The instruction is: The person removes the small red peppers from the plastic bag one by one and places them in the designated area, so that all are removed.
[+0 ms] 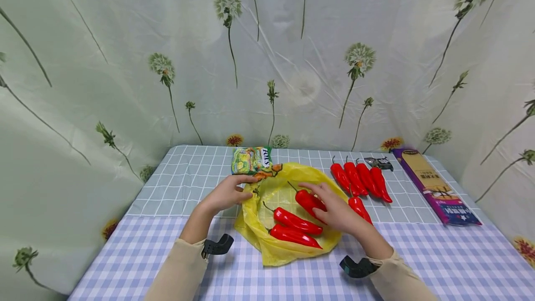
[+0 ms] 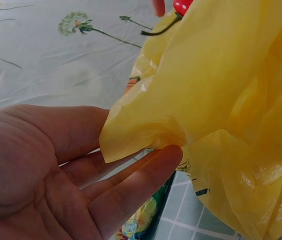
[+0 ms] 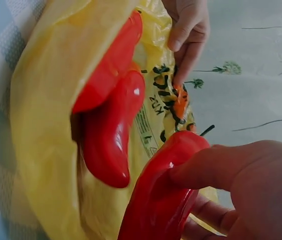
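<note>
A yellow plastic bag [image 1: 281, 256] lies spread wide on the table, its mouth facing up. My left hand [image 1: 225, 195] holds the bag's left rim, the thumb tucked behind the film in the left wrist view. Over the bag's right side, my right hand [image 1: 339, 210] grips a red chili pepper [image 1: 308, 201] between thumb and fingers, its dark stem pointing up and left. Inside the bag lie two more red peppers, an upper pepper [image 1: 297, 221] and a lower pepper [image 1: 294, 237], side by side. The right wrist view shows the held pepper [image 3: 163, 185] close up.
Several red peppers [image 1: 354, 179] lie in a row right of the bag, and one pepper [image 1: 360, 209] lies against its right edge. Behind are a green snack packet [image 1: 251, 160] and a small dark packet [image 1: 379, 163]. A long purple package [image 1: 436, 187] lies far right.
</note>
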`<state>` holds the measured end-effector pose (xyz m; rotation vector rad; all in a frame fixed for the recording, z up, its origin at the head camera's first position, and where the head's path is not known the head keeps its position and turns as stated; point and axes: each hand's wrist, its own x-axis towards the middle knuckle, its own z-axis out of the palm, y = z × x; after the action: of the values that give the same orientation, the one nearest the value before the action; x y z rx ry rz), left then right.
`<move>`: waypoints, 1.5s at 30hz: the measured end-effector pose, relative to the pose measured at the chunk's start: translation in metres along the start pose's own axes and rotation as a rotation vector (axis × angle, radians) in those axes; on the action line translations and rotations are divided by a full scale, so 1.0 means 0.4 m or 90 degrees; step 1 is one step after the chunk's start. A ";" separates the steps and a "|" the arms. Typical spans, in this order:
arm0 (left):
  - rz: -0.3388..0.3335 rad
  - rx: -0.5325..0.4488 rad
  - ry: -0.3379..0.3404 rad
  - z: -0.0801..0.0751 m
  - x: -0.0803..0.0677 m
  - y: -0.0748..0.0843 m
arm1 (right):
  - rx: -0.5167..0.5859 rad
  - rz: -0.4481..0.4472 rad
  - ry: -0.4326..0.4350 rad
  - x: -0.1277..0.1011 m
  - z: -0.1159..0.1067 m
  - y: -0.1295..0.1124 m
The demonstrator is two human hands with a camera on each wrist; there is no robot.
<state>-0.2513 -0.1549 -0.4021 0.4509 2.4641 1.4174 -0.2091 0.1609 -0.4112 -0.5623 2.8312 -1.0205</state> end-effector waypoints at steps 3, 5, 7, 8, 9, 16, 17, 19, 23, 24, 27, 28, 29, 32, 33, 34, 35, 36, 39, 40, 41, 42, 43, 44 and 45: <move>0.002 0.002 0.000 -0.001 0.001 0.001 | 0.006 -0.010 0.017 -0.013 -0.014 0.006; 0.000 0.002 0.001 -0.001 0.000 0.003 | 0.014 -0.016 0.029 -0.021 -0.024 0.012; -0.002 0.002 0.002 -0.002 0.000 0.005 | 0.022 -0.022 0.043 -0.030 -0.035 0.016; -0.002 0.003 0.002 -0.002 0.000 0.006 | 0.024 -0.026 0.049 -0.034 -0.041 0.018; -0.002 0.004 0.002 -0.002 0.000 0.006 | 0.026 -0.029 0.056 -0.039 -0.047 0.021; -0.006 0.012 0.002 -0.003 0.001 0.002 | 0.056 -0.003 0.077 -0.067 -0.078 0.039; -0.007 0.013 0.003 -0.003 0.001 0.002 | 0.061 0.004 0.079 -0.071 -0.082 0.042; -0.008 0.015 0.003 -0.002 0.000 0.001 | 0.065 0.015 0.084 -0.078 -0.087 0.050; -0.004 0.012 0.000 0.000 -0.001 0.001 | 0.060 0.028 0.103 -0.094 -0.099 0.062; -0.004 0.011 0.000 0.000 -0.001 0.000 | 0.061 0.030 0.108 -0.098 -0.102 0.066; -0.001 0.010 0.001 0.000 -0.001 -0.001 | 0.065 0.035 0.118 -0.110 -0.114 0.078; -0.003 0.008 0.002 -0.001 -0.001 -0.001 | 0.065 0.039 0.121 -0.114 -0.118 0.083; -0.003 0.008 0.002 -0.001 -0.001 -0.001 | 0.065 0.041 0.125 -0.118 -0.122 0.088; -0.001 0.006 0.000 -0.001 -0.001 0.000 | 0.066 0.045 0.139 -0.128 -0.132 0.106; -0.001 0.006 0.001 -0.001 0.000 0.001 | 0.067 0.045 0.145 -0.130 -0.134 0.112; -0.001 0.005 0.001 -0.001 0.000 0.001 | 0.068 0.046 0.149 -0.133 -0.137 0.118; 0.000 0.007 0.001 0.000 0.000 0.001 | 0.072 0.046 0.152 -0.136 -0.139 0.123; 0.000 0.008 0.001 0.000 0.000 0.001 | 0.073 0.046 0.153 -0.138 -0.142 0.129; -0.004 0.011 -0.001 0.000 0.000 0.001 | 0.075 0.048 0.151 -0.145 -0.149 0.145; -0.004 0.009 -0.002 0.000 0.000 0.001 | 0.075 0.050 0.149 -0.147 -0.152 0.149; -0.004 0.008 -0.002 0.000 0.000 0.002 | 0.075 0.054 0.148 -0.150 -0.155 0.154; -0.003 0.005 -0.002 0.000 0.000 0.002 | 0.075 0.059 0.147 -0.152 -0.157 0.158; -0.001 0.002 -0.004 0.000 0.000 0.003 | 0.074 0.067 0.147 -0.155 -0.159 0.163; 0.003 -0.001 -0.006 -0.001 0.000 0.003 | 0.073 0.073 0.147 -0.157 -0.161 0.167; 0.006 -0.001 -0.006 -0.001 0.000 0.004 | 0.070 0.080 0.146 -0.158 -0.162 0.172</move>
<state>-0.2514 -0.1545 -0.4006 0.4684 2.4562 1.4172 -0.1845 0.2720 -0.4073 -0.2675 2.9330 -1.2813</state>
